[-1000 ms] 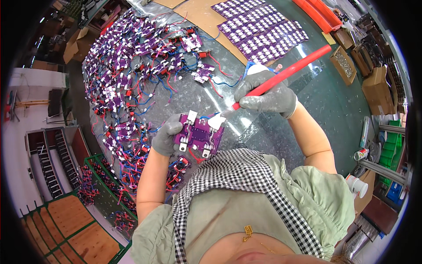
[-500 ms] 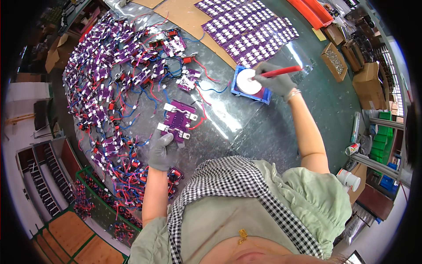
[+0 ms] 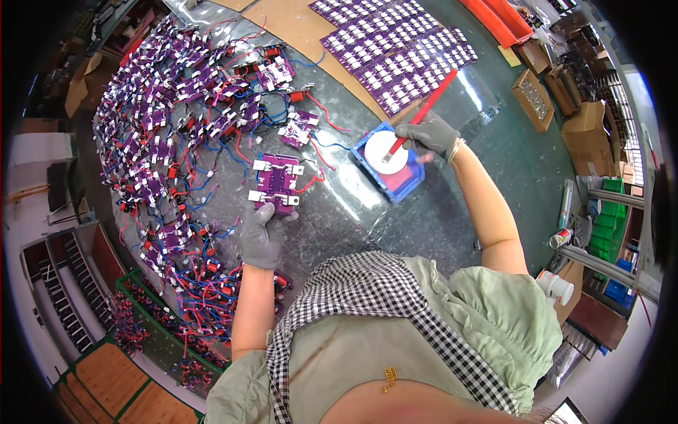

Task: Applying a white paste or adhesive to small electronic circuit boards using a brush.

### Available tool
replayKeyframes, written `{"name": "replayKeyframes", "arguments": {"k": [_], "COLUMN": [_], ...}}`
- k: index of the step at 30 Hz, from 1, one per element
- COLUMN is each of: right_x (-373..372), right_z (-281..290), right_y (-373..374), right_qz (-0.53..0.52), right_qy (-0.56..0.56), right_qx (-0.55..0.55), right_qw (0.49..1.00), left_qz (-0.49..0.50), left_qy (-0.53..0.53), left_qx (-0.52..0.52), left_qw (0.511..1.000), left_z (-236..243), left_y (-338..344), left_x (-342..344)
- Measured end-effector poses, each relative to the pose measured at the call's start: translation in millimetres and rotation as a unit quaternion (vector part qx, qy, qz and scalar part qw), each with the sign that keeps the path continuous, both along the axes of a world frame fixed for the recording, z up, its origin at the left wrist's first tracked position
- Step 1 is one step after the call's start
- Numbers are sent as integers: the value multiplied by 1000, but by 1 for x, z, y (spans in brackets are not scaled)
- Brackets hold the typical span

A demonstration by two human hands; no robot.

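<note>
In my gloved left hand point(image 3: 261, 237), thumb on top, is the lower edge of a purple circuit board point(image 3: 277, 181) with silver metal tabs at its sides. A red wire runs off the board's right side. My gloved right hand point(image 3: 432, 136) is closed around a slim red-handled brush point(image 3: 426, 106), held slanting. Its lower end reaches over a round white dish point(image 3: 378, 147), where the bristles cannot be made out. That dish sits in a blue plastic box point(image 3: 390, 193), tilted on the table below my right hand.
A large heap of wired purple boards point(image 3: 161, 152) covers the table's left side. Rows of purple boards point(image 3: 395, 53) lie at the far side on cardboard point(image 3: 286, 30). Beyond them is a red tray point(image 3: 500, 20); on the right stands a box of small parts point(image 3: 532, 100).
The red-handled brush has swung from nearly level to steeply slanted, its lower end now over the dish. The blue box has turned and shifted slightly nearer. The held board has turned slightly.
</note>
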State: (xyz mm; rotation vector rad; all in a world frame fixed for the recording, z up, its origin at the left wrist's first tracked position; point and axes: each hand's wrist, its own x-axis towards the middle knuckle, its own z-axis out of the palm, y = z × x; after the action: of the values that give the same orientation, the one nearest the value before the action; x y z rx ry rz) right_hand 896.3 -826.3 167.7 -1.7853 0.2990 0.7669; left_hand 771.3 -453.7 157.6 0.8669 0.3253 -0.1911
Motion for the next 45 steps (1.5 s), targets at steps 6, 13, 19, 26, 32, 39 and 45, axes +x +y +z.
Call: {"name": "replayKeyframes", "arguments": {"k": [6,13,19,26,32,39,45], "right_x": [-47,-103,-105,-118,-107,-97,-81], "right_z": [21,68,76,95,81,91,71], "right_y": [-5,44,51,61,79,89,87], "right_qz": [-79,25,159,237,260,194,141], "right_qy": [-105,-390,-536,-543,-601,-561,-494], "right_qx": [205,143,63,28,95,68,20], "right_qw": [970,909,827,805,750,802,858], "left_qz": [-8,-37,-40,-2,11,19,115], "left_qy": [-6,-49,-100,-64,-71,-50,18], "left_qx": [21,90,114,111,73,58,71], "left_qw": [1000,994,988,992,995,997,991], "left_z": [8,36,45,45,48,42,-31], "left_y": [-10,-34,-39,-37,-33,-19,9], "left_x": [-8,-14,-25,-30,-24,-21,7]}}
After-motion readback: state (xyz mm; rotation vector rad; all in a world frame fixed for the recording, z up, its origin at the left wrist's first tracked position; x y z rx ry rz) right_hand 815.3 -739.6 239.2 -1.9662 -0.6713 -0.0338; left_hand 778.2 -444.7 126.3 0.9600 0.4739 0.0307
